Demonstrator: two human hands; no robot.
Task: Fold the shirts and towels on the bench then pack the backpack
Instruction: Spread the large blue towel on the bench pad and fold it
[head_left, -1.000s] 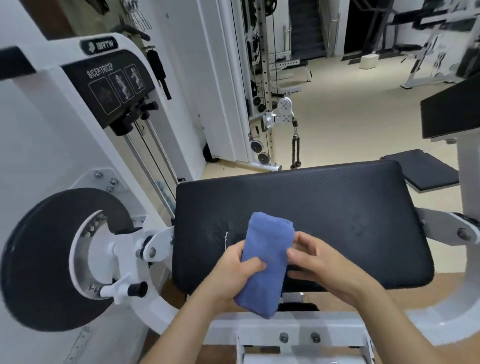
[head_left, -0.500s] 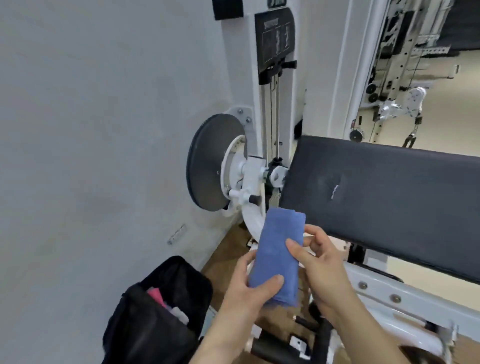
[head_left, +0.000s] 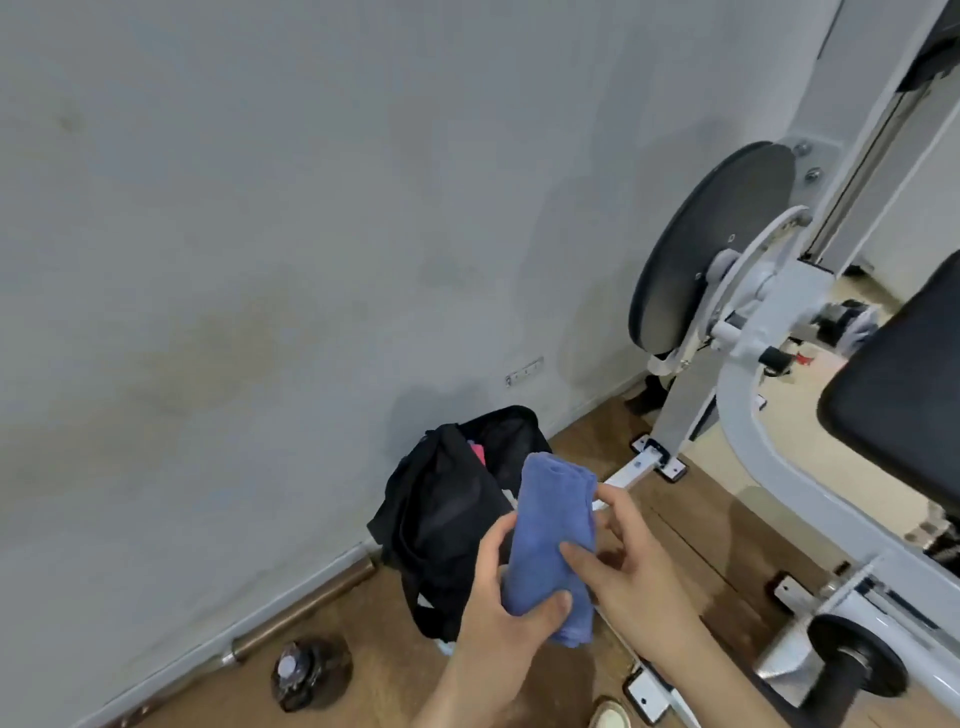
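1. I hold a folded blue towel (head_left: 551, 525) upright in the air, just in front of an open black backpack (head_left: 441, 519).
2. My left grip (head_left: 498, 603) is wrapped round the towel's lower half, with the thumb across the front and the fingers behind.
3. My right grip (head_left: 631, 561) pinches the towel's right edge at mid height, with the thumb in front and the fingers curled round the back.
4. The backpack stands on the wooden floor (head_left: 363, 649) against a grey wall (head_left: 260, 260). Its mouth gapes upward and something pink (head_left: 477, 453) shows inside.
5. The padded black desk (head_left: 904, 410) of a gym machine is well apart, at the right edge of the view.
6. The towel looks light, soft and limp, and neither slippery nor fragile. I judge the main risk to be the folds springing open. The best hold is across the layers at the middle, squeezing them together on the way into the bag.
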